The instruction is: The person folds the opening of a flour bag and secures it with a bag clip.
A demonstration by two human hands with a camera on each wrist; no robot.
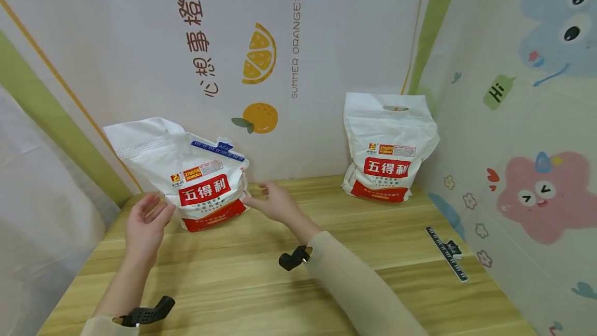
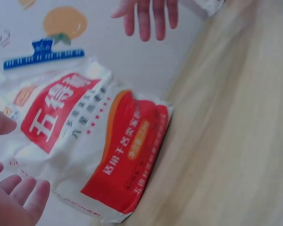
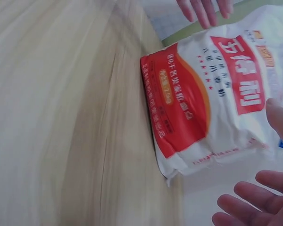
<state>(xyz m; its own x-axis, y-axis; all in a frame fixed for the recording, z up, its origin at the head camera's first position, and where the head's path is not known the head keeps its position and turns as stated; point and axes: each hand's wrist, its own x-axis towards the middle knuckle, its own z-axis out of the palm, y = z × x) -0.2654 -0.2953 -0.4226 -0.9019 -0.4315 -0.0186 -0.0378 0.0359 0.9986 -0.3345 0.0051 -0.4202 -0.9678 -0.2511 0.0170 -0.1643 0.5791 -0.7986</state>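
Observation:
A white and red flour bag [image 1: 200,183] stands at the back left of the wooden table [image 1: 289,294], leaning on the wall, with a blue clip [image 1: 218,150] on its folded top. My left hand [image 1: 145,220] is open just left of the bag, palm turned toward it, a small gap between them. My right hand [image 1: 270,201] is open at the bag's right side, fingers straight, close to its edge; contact is unclear. The left wrist view shows the bag [image 2: 92,146] with my left fingers [image 2: 14,195] beside it. The right wrist view shows the bag [image 3: 212,103] and my right fingers [image 3: 259,195].
A second, unclipped flour bag [image 1: 388,149] stands upright at the back right corner. A black and white ruler-like clip [image 1: 448,253] lies near the table's right edge. Patterned walls close off the back and right side.

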